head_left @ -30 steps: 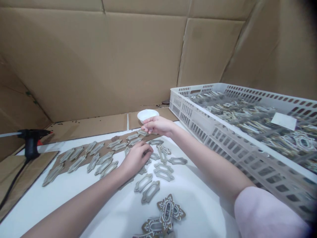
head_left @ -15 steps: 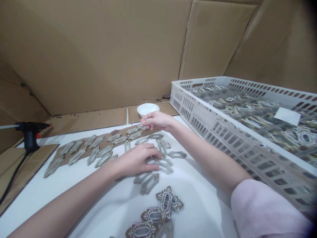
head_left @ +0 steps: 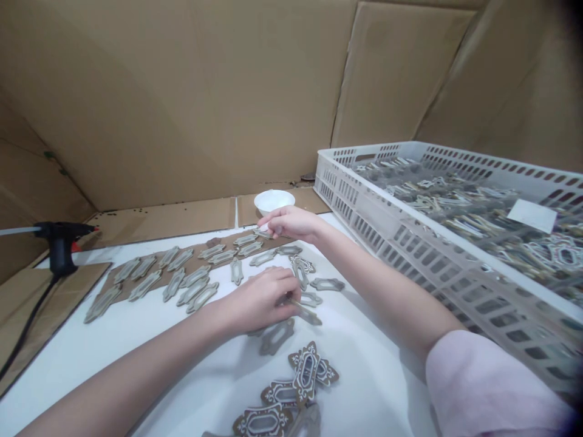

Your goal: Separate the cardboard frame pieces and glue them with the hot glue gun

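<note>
Okay, we're laying out frames | right hand (head_left: 291,222) pinched on a beige openwork frame (head_left: 263,232) beside the white bowl (head_left: 273,202) | left hand (head_left: 262,297) curled at a loose frame (head_left: 306,314), grip unclear | next: seat it on the brown card strip (head_left: 113,292)

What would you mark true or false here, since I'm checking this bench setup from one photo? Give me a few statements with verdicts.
1. The left hand is over the flat cut-out frames on the white bench. True.
2. The right hand is gloved. False: it is bare.
3. The white bowl sits inside the white plastic crate. False: it stands on cardboard outside the crate, to its left.
4. The crate holds many similar frames. True.
5. The hot glue gun lies right of the crate. False: it lies at the bench's far left.
</note>
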### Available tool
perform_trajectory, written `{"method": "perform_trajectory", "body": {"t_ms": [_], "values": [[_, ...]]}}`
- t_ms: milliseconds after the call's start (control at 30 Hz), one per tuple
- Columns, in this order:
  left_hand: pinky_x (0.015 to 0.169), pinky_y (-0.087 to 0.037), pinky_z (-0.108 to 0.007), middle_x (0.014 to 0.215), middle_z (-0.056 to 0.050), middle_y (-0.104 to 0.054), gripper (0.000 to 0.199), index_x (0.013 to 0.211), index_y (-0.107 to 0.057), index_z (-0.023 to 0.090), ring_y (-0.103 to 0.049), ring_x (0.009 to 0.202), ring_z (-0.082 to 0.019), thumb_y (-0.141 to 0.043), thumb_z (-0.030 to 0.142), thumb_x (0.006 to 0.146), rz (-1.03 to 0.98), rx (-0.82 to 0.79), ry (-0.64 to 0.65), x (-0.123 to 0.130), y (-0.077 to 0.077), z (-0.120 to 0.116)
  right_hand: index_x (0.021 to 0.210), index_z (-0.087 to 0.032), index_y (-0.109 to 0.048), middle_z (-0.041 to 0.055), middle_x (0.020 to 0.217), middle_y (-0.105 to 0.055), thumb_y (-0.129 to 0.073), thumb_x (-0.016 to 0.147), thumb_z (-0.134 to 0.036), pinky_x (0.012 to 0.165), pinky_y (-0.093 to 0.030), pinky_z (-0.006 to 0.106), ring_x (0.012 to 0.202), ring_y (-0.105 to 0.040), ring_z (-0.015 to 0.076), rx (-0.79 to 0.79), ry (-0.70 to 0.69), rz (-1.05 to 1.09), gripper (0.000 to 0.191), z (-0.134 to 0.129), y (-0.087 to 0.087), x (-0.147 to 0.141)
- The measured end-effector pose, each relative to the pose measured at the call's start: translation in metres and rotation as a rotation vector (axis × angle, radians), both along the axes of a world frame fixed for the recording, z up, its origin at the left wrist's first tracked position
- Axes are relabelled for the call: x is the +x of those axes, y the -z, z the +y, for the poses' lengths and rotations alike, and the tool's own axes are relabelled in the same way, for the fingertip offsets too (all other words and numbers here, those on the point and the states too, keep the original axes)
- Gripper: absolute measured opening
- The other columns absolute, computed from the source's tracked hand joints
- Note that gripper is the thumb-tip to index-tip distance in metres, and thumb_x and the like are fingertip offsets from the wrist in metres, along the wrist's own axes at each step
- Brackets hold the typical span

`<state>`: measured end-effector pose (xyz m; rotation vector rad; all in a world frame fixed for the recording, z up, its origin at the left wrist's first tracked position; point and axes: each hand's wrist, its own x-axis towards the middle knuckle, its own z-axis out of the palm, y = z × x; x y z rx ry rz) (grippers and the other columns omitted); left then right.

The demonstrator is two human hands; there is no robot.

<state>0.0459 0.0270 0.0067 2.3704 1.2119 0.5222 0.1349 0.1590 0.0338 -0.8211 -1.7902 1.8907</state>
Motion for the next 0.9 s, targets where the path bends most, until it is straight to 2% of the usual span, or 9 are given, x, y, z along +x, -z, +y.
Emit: {"method": "perform_trajectory", "body": {"t_ms": [133,200,300,367,433,533,733,900], "values": [[0.055,-0.038,-0.023,0.065,0.001,-0.053,0.005,0.071,-0.053,0.019,-0.045,0.058,-0.01,-0.049,0.022,0.073,-0.294,-0.093,-0.139,-0.001,-0.006,0.0,0.072,-0.008,-0.06,-0.0014,0.046,-0.052,-0.049,0.068,0.003,0.047,-0.04,0.016,0.044,-0.046,0.0057,-0.005,0.026,-0.009,0.016,0.0,-0.004,0.002],[0.052,-0.037,-0.022,0.059,0.002,-0.051,0.006,0.071,-0.05,0.019,-0.045,0.053,-0.009,-0.05,0.024,0.073,-0.512,-0.048,-0.284,-0.003,-0.007,0.001,0.072,-0.009,-0.059,-0.0023,0.046,-0.051,-0.05,0.068,0.002,0.044,-0.038,0.016,0.043,-0.045,0.0054,0.007,0.054,-0.008,0.015,0.001,-0.005,0.003],[0.048,-0.036,-0.019,0.052,0.004,-0.049,0.01,0.075,-0.046,0.019,-0.045,0.047,-0.008,-0.051,0.027,0.074,-0.811,0.096,-0.568,-0.011,-0.003,0.008,0.063,-0.011,-0.057,-0.0035,0.044,-0.049,-0.051,0.068,0.001,0.041,-0.034,0.016,0.041,-0.042,0.0046,0.04,0.07,-0.013,0.014,0.005,-0.003,0.003],[0.045,-0.034,-0.017,0.05,0.005,-0.049,0.014,0.078,-0.044,0.019,-0.043,0.044,-0.007,-0.052,0.03,0.074,-0.928,0.161,-0.739,-0.018,0.002,0.016,0.058,-0.012,-0.056,-0.0039,0.043,-0.048,-0.052,0.067,0.0,0.041,-0.034,0.016,0.04,-0.04,0.0041,0.071,0.068,-0.021,0.015,0.007,-0.001,0.003],[0.041,-0.031,-0.016,0.049,0.006,-0.048,0.018,0.08,-0.044,0.018,-0.041,0.042,-0.006,-0.053,0.033,0.073,-0.978,0.168,-0.844,-0.025,0.008,0.024,0.055,-0.012,-0.055,-0.0041,0.043,-0.047,-0.054,0.067,-0.002,0.041,-0.033,0.016,0.039,-0.039,0.0039,0.103,0.069,-0.03,0.016,0.009,0.001,0.003],[0.04,-0.028,-0.015,0.048,0.007,-0.047,0.024,0.082,-0.046,0.017,-0.039,0.04,-0.006,-0.055,0.036,0.072,-0.981,0.125,-0.874,-0.033,0.016,0.032,0.055,-0.013,-0.054,-0.0041,0.045,-0.047,-0.055,0.066,-0.005,0.041,-0.033,0.017,0.04,-0.039,0.0041,0.147,0.078,-0.044,0.014,0.009,0.003,0.002],[0.044,-0.03,-0.015,0.051,0.005,-0.049,0.027,0.086,-0.05,0.016,-0.041,0.043,-0.006,-0.054,0.038,0.072,-0.95,0.059,-0.808,-0.033,0.025,0.033,0.06,-0.014,-0.053,-0.0042,0.049,-0.048,-0.059,0.064,-0.009,0.041,-0.033,0.016,0.043,-0.041,0.0046,0.252,0.093,-0.079,0.009,0.003,0.004,0.0],[0.048,-0.033,-0.016,0.058,0.004,-0.051,0.025,0.091,-0.049,0.016,-0.044,0.049,-0.007,-0.051,0.035,0.075,-0.921,0.067,-0.751,-0.031,0.028,0.032,0.063,-0.014,-0.053,-0.0045,0.047,-0.048,-0.059,0.063,-0.013,0.041,-0.033,0.017,0.041,-0.04,0.0055,0.368,0.128,-0.127,0.006,-0.002,0.008,-0.003]]}}
